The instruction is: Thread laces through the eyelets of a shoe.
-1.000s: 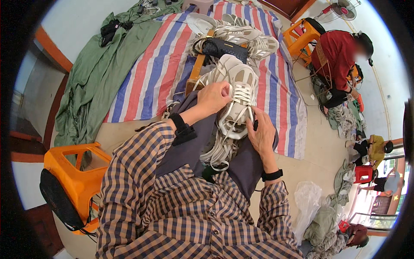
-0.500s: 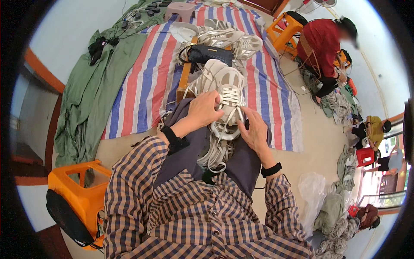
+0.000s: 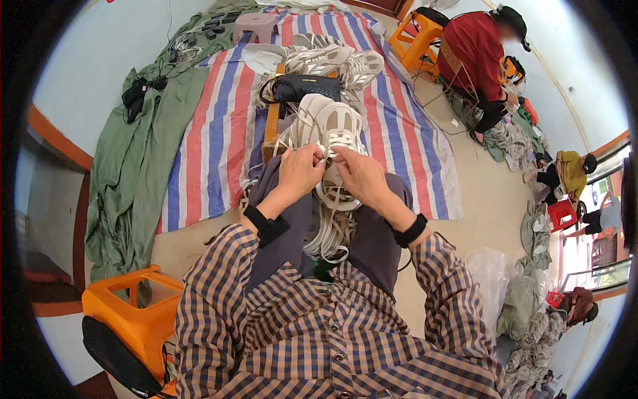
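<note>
A white and beige sneaker stands before my knees with its toe pointing away from me. White shoelaces cross its upper. My left hand is closed, thumb and fingers pinching a lace at the left side of the shoe's opening. Close beside it, my right hand pinches lace at the upper part of the lacing, its fingers bent. Both hands partly cover the lacing. Another pale sneaker leans against the left side of this one. A bundle of loose pale laces hangs between my thighs.
Beyond the shoe lie a black pouch and more sneakers on a striped sheet. Green cloth spreads at left; an orange stool stands near my left elbow. A person in red works at the far right.
My hands have come closer together over the lacing. The right hand has moved from the shoe's right side onto the laces, and its fingers have closed. The view has shifted slightly.
</note>
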Available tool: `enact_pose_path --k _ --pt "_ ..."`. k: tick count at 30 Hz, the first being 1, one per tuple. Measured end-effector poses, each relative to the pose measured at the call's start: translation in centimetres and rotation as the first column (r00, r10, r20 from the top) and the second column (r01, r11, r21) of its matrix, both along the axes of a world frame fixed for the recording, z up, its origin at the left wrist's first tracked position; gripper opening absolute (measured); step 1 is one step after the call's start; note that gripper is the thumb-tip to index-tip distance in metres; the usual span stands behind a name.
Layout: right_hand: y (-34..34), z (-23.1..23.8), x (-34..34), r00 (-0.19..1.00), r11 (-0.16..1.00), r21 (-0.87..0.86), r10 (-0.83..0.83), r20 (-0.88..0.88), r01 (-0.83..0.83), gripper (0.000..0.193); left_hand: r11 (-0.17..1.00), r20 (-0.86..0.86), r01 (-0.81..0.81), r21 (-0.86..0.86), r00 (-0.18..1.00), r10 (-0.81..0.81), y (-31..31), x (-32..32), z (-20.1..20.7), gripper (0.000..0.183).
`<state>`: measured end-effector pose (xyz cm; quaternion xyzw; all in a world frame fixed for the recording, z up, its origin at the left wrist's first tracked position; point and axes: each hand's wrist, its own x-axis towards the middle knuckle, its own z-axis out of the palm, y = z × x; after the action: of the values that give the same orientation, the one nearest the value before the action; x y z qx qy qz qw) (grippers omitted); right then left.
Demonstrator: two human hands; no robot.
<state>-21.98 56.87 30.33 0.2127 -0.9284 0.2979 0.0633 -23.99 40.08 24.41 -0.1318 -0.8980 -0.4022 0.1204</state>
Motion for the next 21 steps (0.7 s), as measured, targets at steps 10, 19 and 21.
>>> enact_pose_path --k 10,19,21 --pt "-2.3 -3.1 -1.2 0.983 0.989 0.139 -0.026 -0.18 0.051 0.045 0.999 -0.059 -0.006 0.031 0.998 0.008 -0.3 0.4 0.7 0.019" --pt "4.1 2.0 1.1 0.986 0.992 -0.004 -0.123 0.109 0.125 0.037 0.992 -0.056 -0.003 0.127 0.998 0.011 -0.4 0.9 0.8 0.033" --pt "9.9 2.0 1.7 0.928 0.945 -0.124 -0.264 0.263 0.304 0.04 0.99 -0.026 0.002 0.142 1.0 0.001 -0.5 0.8 1.1 0.033"
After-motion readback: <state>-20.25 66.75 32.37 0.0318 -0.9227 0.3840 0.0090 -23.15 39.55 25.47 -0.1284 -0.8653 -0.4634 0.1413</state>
